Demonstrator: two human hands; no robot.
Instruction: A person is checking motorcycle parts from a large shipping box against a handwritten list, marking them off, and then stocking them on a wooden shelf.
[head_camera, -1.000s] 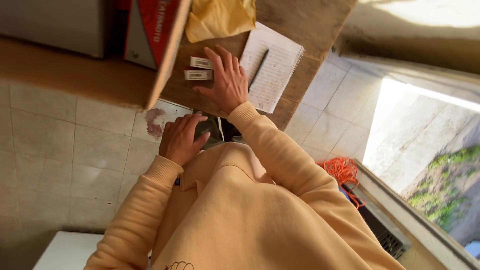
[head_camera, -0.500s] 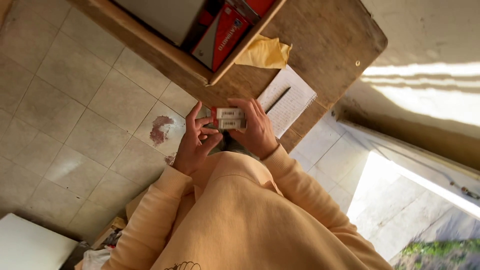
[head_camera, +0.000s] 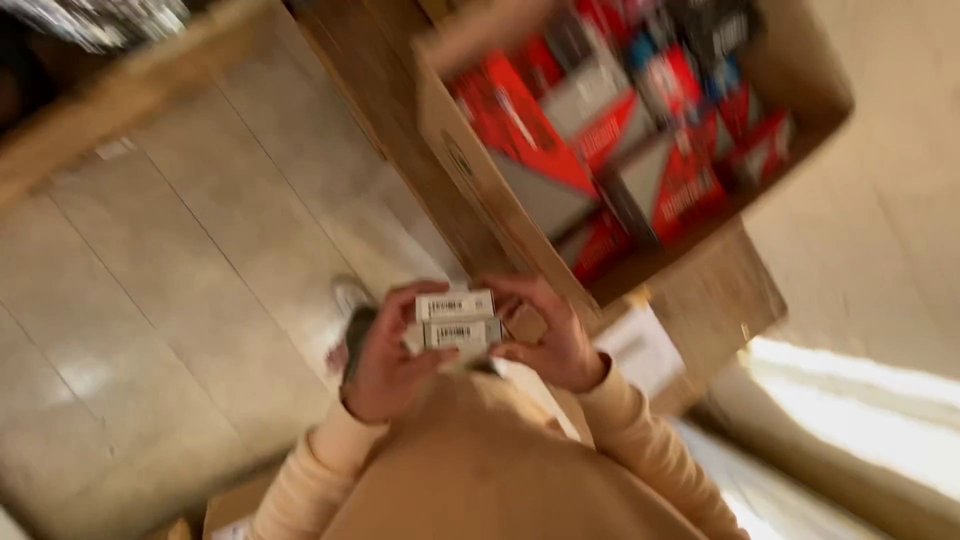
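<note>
Two small white boxes (head_camera: 457, 318), stacked one on the other, are held between both my hands close to my chest. My left hand (head_camera: 385, 358) grips their left ends and my right hand (head_camera: 550, 340) grips their right ends. Each box shows a pale label side with dark print. My peach-coloured sleeves and top fill the bottom of the view. The picture is blurred by motion.
Just beyond my hands, a large cardboard carton (head_camera: 470, 180) on a wooden table (head_camera: 735, 290) holds several red, grey and dark boxes. A white paper (head_camera: 640, 350) lies on the table near my right wrist. Tiled floor (head_camera: 180, 300) spreads to the left; a wooden shelf edge (head_camera: 110, 120) crosses top left.
The view has swung up over the table, bringing the open carton of red boxes into sight. Both hands still hold the two small boxes, now closer to my chest.
</note>
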